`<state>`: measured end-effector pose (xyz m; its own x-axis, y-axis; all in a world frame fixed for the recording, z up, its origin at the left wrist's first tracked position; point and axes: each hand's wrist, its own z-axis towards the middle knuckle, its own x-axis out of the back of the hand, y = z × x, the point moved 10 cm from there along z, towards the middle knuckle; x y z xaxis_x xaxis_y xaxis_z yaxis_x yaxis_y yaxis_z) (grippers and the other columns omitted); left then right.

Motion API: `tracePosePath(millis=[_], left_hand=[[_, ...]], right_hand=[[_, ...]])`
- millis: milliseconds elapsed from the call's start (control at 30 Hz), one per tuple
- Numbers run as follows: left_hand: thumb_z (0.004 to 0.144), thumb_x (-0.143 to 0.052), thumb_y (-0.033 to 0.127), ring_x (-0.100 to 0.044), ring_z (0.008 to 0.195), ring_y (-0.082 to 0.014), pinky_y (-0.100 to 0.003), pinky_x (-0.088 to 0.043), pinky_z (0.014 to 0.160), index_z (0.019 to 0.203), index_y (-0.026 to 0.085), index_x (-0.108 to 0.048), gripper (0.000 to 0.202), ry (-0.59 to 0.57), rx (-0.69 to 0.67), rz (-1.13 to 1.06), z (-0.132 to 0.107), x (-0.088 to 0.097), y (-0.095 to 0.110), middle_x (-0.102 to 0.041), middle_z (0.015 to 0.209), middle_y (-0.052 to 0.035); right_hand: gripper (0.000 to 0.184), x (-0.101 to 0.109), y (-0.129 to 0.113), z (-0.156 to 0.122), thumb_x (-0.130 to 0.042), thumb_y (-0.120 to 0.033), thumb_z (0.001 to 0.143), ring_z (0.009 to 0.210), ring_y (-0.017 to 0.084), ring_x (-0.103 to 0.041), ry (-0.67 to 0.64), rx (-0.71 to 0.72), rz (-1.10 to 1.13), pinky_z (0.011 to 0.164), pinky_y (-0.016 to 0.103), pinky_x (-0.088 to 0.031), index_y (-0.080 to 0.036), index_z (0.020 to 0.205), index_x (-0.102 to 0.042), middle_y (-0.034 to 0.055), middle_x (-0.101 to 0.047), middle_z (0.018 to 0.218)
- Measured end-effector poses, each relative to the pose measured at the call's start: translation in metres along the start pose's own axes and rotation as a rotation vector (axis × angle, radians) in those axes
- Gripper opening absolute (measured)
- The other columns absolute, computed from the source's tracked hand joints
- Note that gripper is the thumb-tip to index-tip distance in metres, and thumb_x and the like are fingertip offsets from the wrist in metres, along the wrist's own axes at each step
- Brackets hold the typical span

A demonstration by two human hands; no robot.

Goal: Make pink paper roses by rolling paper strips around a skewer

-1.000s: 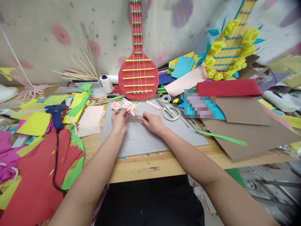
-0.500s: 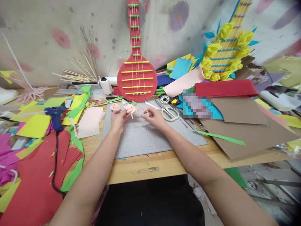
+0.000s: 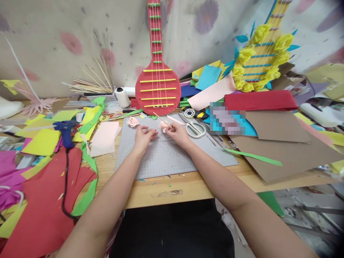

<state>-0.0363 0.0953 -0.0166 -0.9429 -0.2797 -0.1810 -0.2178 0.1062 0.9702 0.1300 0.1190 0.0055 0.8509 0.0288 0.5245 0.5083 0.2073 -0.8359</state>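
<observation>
Over the grey cutting mat (image 3: 161, 161), my right hand (image 3: 178, 135) is closed around a thin wooden stick (image 3: 160, 119) that slants up to the left. A pale pink paper flower (image 3: 163, 125) is at the same fingertips, partly hidden by them; whether it is gripped too I cannot make out. My left hand (image 3: 144, 139) hovers just to the left, fingers apart, with nothing visible in it. Behind it, a second pink paper flower (image 3: 132, 122) lies on the mat. White-handled scissors (image 3: 195, 129) rest to the right of my right hand.
A red paper lute (image 3: 158, 87) leans on the wall behind the mat. At left, a blue glue gun (image 3: 64, 130) with a black cord lies among coloured paper scraps. Brown card sheets (image 3: 285, 157) cover the right side; a white thread spool (image 3: 122, 97) stands at the back.
The pink flower has passed from my left hand to beside my right fingertips. My left hand has let go and its fingers have spread. The view has shifted slightly.
</observation>
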Motion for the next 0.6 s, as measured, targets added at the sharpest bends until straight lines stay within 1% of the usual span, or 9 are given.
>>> tracePosePath(millis=[67, 133, 200, 267, 400, 467, 600], left_hand=[[0.063, -0.066, 0.012, -0.064, 0.067, -0.0138, -0.028, -0.051, 0.065, 0.084, 0.02, -0.036, 0.037, -0.026, -0.133, 0.123, -0.002, -0.002, 0.01, -0.063, 0.075, -0.0003], [0.061, -0.067, 0.013, -0.064, 0.072, -0.0132, -0.026, -0.049, 0.066, 0.085, 0.02, -0.039, 0.038, -0.028, -0.284, 0.27, -0.006, -0.004, 0.022, -0.064, 0.08, 0.0], [0.063, -0.065, 0.014, -0.063, 0.077, -0.013, -0.025, -0.048, 0.068, 0.088, 0.021, -0.041, 0.036, -0.022, -0.405, 0.408, -0.011, -0.007, 0.032, -0.064, 0.085, -0.0005], [0.067, -0.063, 0.014, -0.063, 0.081, -0.0131, -0.025, -0.048, 0.07, 0.091, 0.022, -0.041, 0.033, -0.022, -0.487, 0.518, -0.014, -0.01, 0.038, -0.064, 0.09, -0.0013], [0.071, -0.059, 0.016, -0.063, 0.084, -0.0135, -0.026, -0.048, 0.071, 0.093, 0.023, -0.04, 0.03, -0.037, -0.586, 0.623, -0.017, -0.017, 0.043, -0.064, 0.092, -0.0017], [0.071, -0.059, 0.017, -0.063, 0.083, -0.0134, -0.026, -0.048, 0.071, 0.094, 0.023, -0.04, 0.03, -0.044, -0.599, 0.627, -0.016, -0.019, 0.042, -0.064, 0.092, -0.0014], [0.072, -0.059, 0.018, -0.063, 0.082, -0.0128, -0.026, -0.049, 0.071, 0.095, 0.023, -0.039, 0.03, -0.056, -0.585, 0.634, -0.015, -0.02, 0.039, -0.064, 0.092, -0.001]], right_hand=[[0.021, 0.0, -0.002, 0.0, -0.052, -0.038, 0.067, 0.053, 0.008, -0.038, -0.011, 0.01, 0.039, 0.054, 0.022, -0.028, -0.017, 0.064, -0.051, -0.0043, -0.046, 0.055], [0.021, -0.001, -0.002, -0.001, -0.052, -0.039, 0.066, 0.051, 0.008, -0.035, -0.033, -0.008, 0.086, 0.053, 0.022, -0.027, -0.018, 0.063, -0.049, -0.0054, -0.042, 0.053], [0.021, -0.002, -0.002, -0.003, -0.052, -0.039, 0.066, 0.049, 0.007, -0.031, -0.058, -0.037, 0.122, 0.051, 0.022, -0.025, -0.018, 0.063, -0.047, -0.0065, -0.037, 0.05], [0.021, -0.004, -0.004, -0.004, -0.052, -0.038, 0.065, 0.049, 0.007, -0.03, -0.08, -0.05, 0.141, 0.051, 0.022, -0.023, -0.018, 0.062, -0.046, -0.0068, -0.036, 0.05], [0.021, -0.005, -0.008, -0.006, -0.051, -0.037, 0.064, 0.05, 0.007, -0.029, -0.109, -0.05, 0.156, 0.051, 0.022, -0.021, -0.018, 0.06, -0.043, -0.0067, -0.036, 0.051], [0.021, -0.005, -0.008, -0.006, -0.051, -0.037, 0.065, 0.05, 0.007, -0.028, -0.113, -0.048, 0.158, 0.05, 0.023, -0.02, -0.018, 0.06, -0.043, -0.0069, -0.035, 0.051], [0.022, -0.007, -0.007, -0.006, -0.05, -0.038, 0.065, 0.05, 0.007, -0.029, -0.12, -0.044, 0.169, 0.051, 0.023, -0.02, -0.018, 0.06, -0.042, -0.007, -0.035, 0.052]])
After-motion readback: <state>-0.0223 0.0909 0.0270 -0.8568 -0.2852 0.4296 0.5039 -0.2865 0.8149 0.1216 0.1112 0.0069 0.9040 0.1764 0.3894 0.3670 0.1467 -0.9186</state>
